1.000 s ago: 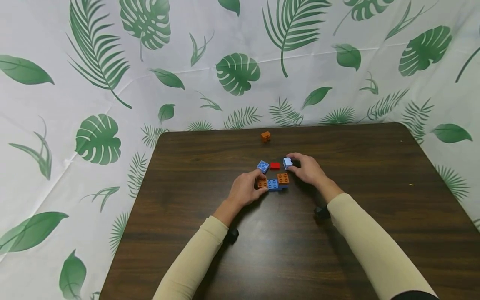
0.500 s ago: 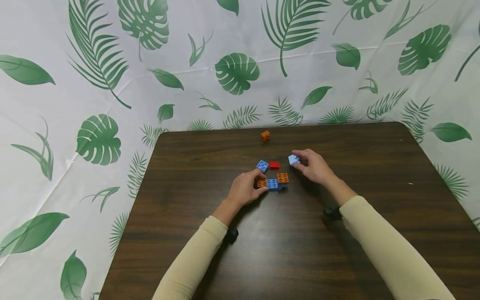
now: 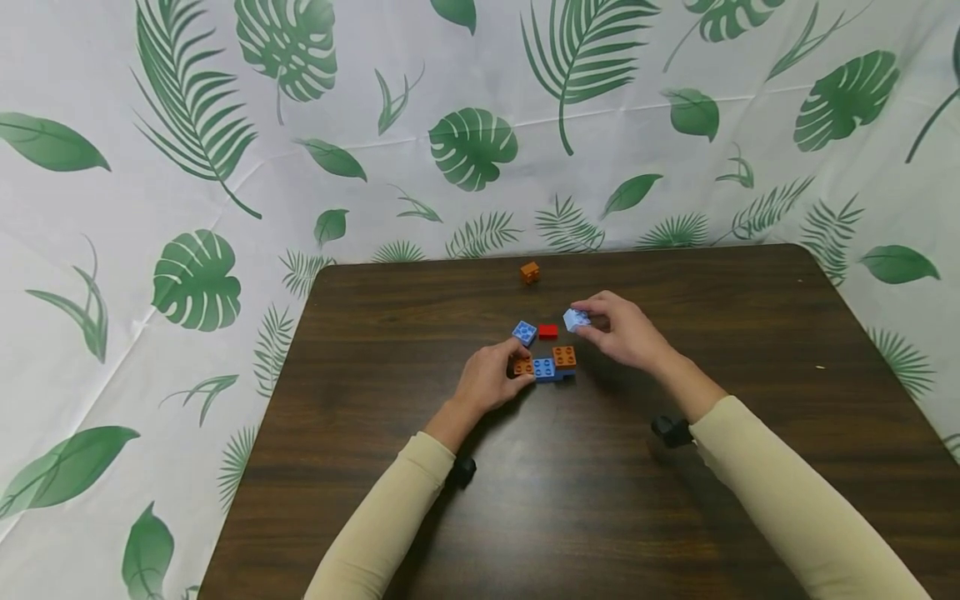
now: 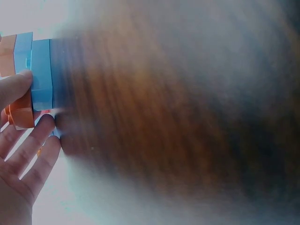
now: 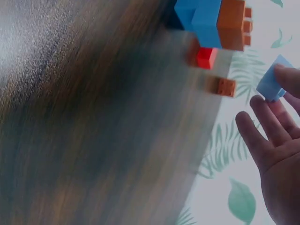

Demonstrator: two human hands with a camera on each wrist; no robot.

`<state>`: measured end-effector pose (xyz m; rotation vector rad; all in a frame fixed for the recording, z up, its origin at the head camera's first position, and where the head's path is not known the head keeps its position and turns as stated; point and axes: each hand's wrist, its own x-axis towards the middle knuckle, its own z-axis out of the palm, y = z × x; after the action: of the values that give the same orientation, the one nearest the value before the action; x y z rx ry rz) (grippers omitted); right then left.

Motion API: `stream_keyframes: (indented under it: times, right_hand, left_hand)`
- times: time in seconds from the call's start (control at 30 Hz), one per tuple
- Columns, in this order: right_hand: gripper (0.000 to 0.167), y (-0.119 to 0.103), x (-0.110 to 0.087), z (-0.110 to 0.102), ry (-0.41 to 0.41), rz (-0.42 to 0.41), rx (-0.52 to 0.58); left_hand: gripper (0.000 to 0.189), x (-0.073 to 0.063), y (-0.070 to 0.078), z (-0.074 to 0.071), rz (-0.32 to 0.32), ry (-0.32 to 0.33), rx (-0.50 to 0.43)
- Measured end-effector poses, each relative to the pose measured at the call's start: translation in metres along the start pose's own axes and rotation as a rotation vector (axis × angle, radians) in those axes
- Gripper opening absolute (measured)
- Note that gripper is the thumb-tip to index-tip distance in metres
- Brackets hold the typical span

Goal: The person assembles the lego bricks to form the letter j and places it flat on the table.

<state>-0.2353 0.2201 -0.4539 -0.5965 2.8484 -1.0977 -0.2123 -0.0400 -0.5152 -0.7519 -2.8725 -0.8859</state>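
Note:
On the table sits a joined stack of toy building bricks, with blue bricks (image 3: 543,369) below and an orange brick (image 3: 565,357) on top at its right end. My left hand (image 3: 490,379) pinches the stack's left end, where another orange brick (image 3: 522,367) shows between thumb and fingers. In the left wrist view the thumb presses near the joined blue bricks (image 4: 42,75). My right hand (image 3: 622,332) holds a light blue brick (image 3: 576,320) raised and tilted, pinched between thumb and fingers (image 5: 268,121), behind and right of the stack.
A loose blue brick (image 3: 524,332) and a red brick (image 3: 548,332) lie just behind the stack. Farther back, an orange brick (image 3: 530,272) stands near the rear edge of the dark wooden table (image 3: 420,317). A leaf-print cloth (image 3: 390,183) hangs behind it.
My right hand moved away to the right with the light blue brick, turning it, then came back slightly left. My left hand stays on the stack.

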Motion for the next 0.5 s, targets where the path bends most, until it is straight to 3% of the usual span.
stream_keyframes:
  times: [0.5]
  right_hand:
    - [0.041,-0.021,-0.010,0.005,-0.171,-0.076,-0.118]
  left_hand:
    - [0.031,0.001,0.000,0.000,0.001,0.008,-0.003]
